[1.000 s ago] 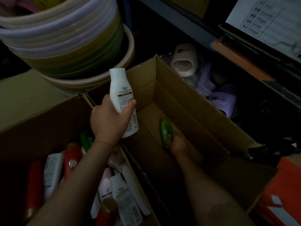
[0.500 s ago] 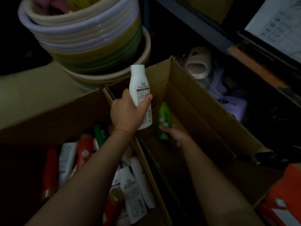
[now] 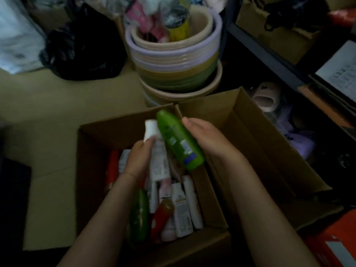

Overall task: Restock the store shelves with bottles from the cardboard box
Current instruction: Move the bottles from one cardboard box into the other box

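Your left hand grips a white bottle with its fingers curled round the body, the cap pointing toward 12 o'clock, and your right hand holds a green bottle against its palm, fingers lying fairly straight along the far side; the thumb is hidden behind the bottle, so you cannot see how firmly it is clasped. Both bottles hang side by side, touching or nearly so, above the full cardboard box, near its far right corner. That box is packed with bottles lying on their sides: white ones, red ones and another green bottle at 6 o'clock under your left forearm. Just beside it at 3 o'clock stands an open second box, sharing a wall with the first; its floor is in deep shadow. At 12 o'clock a stack of plastic basins crowds the far edges of both boxes. At 2 o'clock a dark shelf rail runs diagonally, with packaged goods below it. Open floor lies at 9 o'clock. The scene is dim and blurred; labels show only pale and blue patches, with no writing readable.
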A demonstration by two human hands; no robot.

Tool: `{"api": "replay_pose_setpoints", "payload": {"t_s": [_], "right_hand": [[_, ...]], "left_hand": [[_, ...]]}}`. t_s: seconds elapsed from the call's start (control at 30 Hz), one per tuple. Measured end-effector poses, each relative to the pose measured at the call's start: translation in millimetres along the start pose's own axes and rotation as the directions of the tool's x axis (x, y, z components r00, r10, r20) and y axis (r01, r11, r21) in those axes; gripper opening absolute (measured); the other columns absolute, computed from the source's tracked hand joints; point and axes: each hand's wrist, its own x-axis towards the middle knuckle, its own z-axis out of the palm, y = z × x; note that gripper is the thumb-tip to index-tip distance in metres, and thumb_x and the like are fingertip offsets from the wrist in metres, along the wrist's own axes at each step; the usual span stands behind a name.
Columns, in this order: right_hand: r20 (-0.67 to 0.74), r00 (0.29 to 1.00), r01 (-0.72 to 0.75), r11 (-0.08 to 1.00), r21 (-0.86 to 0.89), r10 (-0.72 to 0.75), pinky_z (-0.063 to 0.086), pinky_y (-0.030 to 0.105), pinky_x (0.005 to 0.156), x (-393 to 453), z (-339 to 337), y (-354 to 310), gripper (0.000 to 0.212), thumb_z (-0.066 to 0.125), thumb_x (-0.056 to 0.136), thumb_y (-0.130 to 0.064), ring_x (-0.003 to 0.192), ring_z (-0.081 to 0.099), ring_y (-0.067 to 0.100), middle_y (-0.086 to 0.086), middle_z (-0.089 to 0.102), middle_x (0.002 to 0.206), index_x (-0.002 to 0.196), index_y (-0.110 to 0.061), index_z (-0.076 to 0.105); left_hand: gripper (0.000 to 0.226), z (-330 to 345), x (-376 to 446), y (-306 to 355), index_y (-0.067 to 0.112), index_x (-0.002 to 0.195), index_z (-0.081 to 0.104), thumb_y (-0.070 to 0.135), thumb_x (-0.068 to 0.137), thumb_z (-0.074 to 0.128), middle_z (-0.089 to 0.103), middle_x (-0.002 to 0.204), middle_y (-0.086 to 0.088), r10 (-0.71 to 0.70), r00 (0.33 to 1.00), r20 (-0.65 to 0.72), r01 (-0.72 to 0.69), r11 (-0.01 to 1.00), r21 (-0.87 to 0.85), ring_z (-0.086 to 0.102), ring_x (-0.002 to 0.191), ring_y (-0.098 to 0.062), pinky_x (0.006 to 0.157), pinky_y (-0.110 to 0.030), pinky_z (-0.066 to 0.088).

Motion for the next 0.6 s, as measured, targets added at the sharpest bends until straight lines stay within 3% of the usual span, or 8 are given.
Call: {"api": "replay_pose_setpoints", "payload": {"t_s": [0.1,0.17,0.23,0.3,0.37,0.47,0.6], "right_hand": [[-0.129,0.983,0.078,0.926,-0.368,-0.134,0.05,0.03,0.083,4.9,17.3,16.7,0.019,0.054,0.099,-0.032,0.101,0.061,0.014,-0.002,0.066,0.105,0.106,-0.022,0.068],[-0.201,0.955,0.059,0.804,-0.591,-0.217,0.042,0.025,0.085,3.9,21.9,30.4,0.028,0.053,0.099,-0.027,0.109,0.055,0.017,0.003,0.057,0.12,0.123,-0.015,0.061],[-0.186,0.947,0.061,0.717,-0.695,-0.261,0.042,0.027,0.095,0.6,29.3,46.0,0.039,0.055,0.097,-0.02,0.118,0.048,0.02,0.007,0.049,0.129,0.135,-0.011,0.053],[-0.145,0.924,0.1,0.587,-0.803,-0.354,0.043,0.034,0.1,-1.3,40.1,60.0,0.047,0.058,0.092,-0.009,0.118,0.047,0.026,0.012,0.05,0.128,0.137,-0.006,0.049],[-0.142,0.9,0.098,0.509,-0.855,-0.412,0.045,0.036,0.096,-1.0,49.1,69.0,0.054,0.06,0.086,-0.001,0.114,0.049,0.029,0.016,0.052,0.124,0.139,-0.002,0.047],[-0.169,0.873,0.092,0.494,-0.865,-0.457,0.05,0.039,0.09,1.0,56.5,75.3,0.06,0.06,0.082,0.005,0.116,0.05,0.033,0.02,0.051,0.128,0.14,-0.001,0.045],[-0.147,0.854,0.125,0.471,-0.873,-0.498,0.051,0.041,0.088,6.5,51.3,80.6,0.05,0.053,0.083,0.002,0.115,0.052,0.035,0.022,0.052,0.128,0.133,-0.001,0.052]], "left_hand": [[0.046,-20.0,4.0,-13.2,0.012,0.143,0.049,0.034,0.103,0.047,0.054,0.138,-0.009,-0.028,0.996,-0.079,0.035,0.996,0.085,0.05,0.124,-0.024,0.094,-0.031,0.037],[0.04,-18.6,4.7,-14.3,0.015,0.137,0.057,0.034,0.103,0.048,0.058,0.131,-0.004,0.048,0.998,-0.045,-0.044,0.996,0.083,0.054,0.112,-0.016,0.089,-0.026,0.038],[0.027,-12.0,0.6,-16.2,0.018,0.12,0.065,0.031,0.104,0.049,0.063,0.112,0.002,0.094,0.995,0.012,-0.095,0.99,0.108,0.057,0.093,-0.007,0.074,-0.018,0.043],[0.018,-4.6,-0.7,-23.2,0.02,0.102,0.067,0.026,0.103,0.05,0.066,0.098,0.001,0.106,0.992,0.073,-0.112,0.99,0.088,0.062,0.088,-0.014,0.07,-0.018,0.047],[0.019,2.8,-0.6,-29.3,0.019,0.093,0.068,0.021,0.103,0.051,0.068,0.092,-0.004,0.093,0.984,0.151,-0.104,0.992,0.066,0.065,0.088,-0.021,0.074,-0.026,0.052],[0.018,8.7,4.3,-33.9,0.022,0.095,0.069,0.02,0.102,0.052,0.07,0.093,-0.005,0.102,0.975,0.198,-0.12,0.99,0.079,0.068,0.086,-0.021,0.082,-0.037,0.057],[0.018,15.1,19.5,-38.1,0.018,0.098,0.069,0.018,0.103,0.051,0.071,0.093,-0.007,0.127,0.977,0.174,-0.131,0.991,0.016,0.069,0.088,-0.022,0.082,-0.035,0.058]]}}
